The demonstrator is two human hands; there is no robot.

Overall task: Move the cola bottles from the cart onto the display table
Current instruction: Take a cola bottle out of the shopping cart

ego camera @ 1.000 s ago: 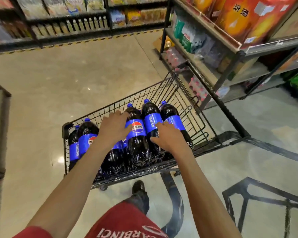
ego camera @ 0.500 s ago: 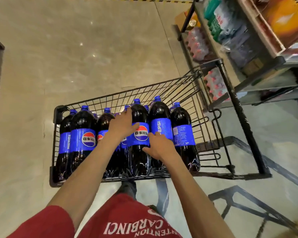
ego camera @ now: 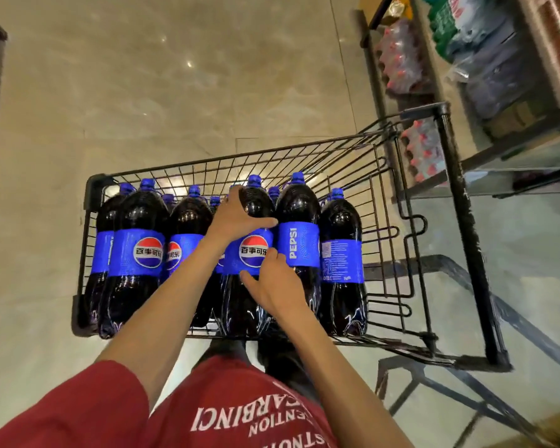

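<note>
Cola bottles stand upright, packed together in the wire cart. None is seen outside it and the display table is not in view, so the task appears to be at its start. Left hand curls over the shoulder of the central bottle. Right hand clasps its side, fingers tucked against the neighbouring bottle, thumb spread across the front. Glossy beige tiled floor; stocked shop shelving at right.
</note>
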